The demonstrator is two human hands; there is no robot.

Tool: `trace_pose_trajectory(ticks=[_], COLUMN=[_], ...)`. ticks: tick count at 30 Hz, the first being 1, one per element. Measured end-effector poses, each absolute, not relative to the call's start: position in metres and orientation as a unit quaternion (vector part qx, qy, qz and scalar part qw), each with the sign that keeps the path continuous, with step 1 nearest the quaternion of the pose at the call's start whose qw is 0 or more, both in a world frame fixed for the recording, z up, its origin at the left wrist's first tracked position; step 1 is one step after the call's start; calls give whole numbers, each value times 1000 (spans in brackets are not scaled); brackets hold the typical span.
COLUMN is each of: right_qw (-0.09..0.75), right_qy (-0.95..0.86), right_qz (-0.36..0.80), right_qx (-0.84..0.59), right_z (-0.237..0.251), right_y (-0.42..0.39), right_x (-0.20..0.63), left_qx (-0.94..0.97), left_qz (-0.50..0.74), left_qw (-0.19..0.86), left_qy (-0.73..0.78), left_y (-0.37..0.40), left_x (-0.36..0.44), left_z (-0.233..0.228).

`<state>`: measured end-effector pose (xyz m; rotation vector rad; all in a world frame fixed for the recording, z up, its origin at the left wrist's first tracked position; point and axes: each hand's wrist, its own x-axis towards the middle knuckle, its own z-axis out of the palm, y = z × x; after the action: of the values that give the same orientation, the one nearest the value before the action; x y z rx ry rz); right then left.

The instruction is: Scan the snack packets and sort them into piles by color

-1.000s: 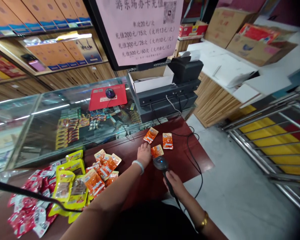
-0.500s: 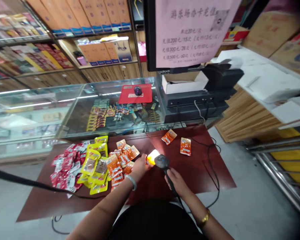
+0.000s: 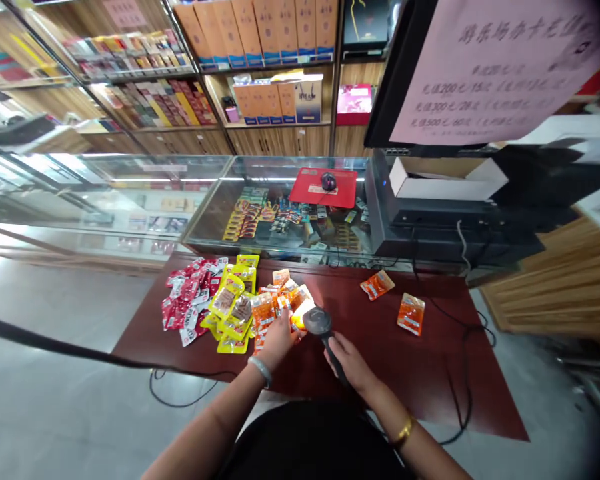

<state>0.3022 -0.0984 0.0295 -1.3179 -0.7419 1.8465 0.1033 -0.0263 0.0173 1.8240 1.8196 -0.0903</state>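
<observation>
The right hand (image 3: 347, 360) is wrapped around the grip of a black barcode scanner (image 3: 319, 323), whose head points at a small orange packet (image 3: 300, 315). The left hand (image 3: 279, 340) pinches that orange packet by its near edge and holds it just in front of the scanner head; the packet's face is brightly lit and its print cannot be read. A pale bangle sits on the left wrist, a gold one on the right.

The scanner is taken as landmark. Directly left of it, on the dark red surface (image 3: 430, 373), lies a heap of orange packets (image 3: 265, 310), then yellow packets (image 3: 233, 307), then red packets (image 3: 187, 300) furthest left. Right of the scanner, well apart from it, two single orange packets lie flat: one (image 3: 377, 285) nearer the glass counter (image 3: 220, 200), the other (image 3: 411, 313) further right. Beyond the scanner, on the glass counter, a red mat (image 3: 325, 190) carries a mouse (image 3: 329, 181). A black cable (image 3: 460, 373) loops over the surface to the scanner's right.
</observation>
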Motion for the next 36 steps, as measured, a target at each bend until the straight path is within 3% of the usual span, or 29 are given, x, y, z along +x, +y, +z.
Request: trace_pose_trajectory(ticks=[13,21,25,30,36], right_qw=[340,370,390,425,457], right_qy=[-294,-286,-268,-234,-155], right_qz=[725,720,709,686,666], right_qx=[-522,-513,-523,-543,-569], right_z=[35,29,26,22,10], right_y=[-95,-97,-102,-111,-127], right_x=[298,310,326,352,381], left_qx=[653,655,662,736,811], left_qz=[-30,4,5,59,61], left_qw=[281,76,31,20,110], left_qy=[703,752,749,674,572], left_y=[-32,-8,-2,5,43], left_x=[93,87,94,136,249], left_z=[17,18,16,15,2])
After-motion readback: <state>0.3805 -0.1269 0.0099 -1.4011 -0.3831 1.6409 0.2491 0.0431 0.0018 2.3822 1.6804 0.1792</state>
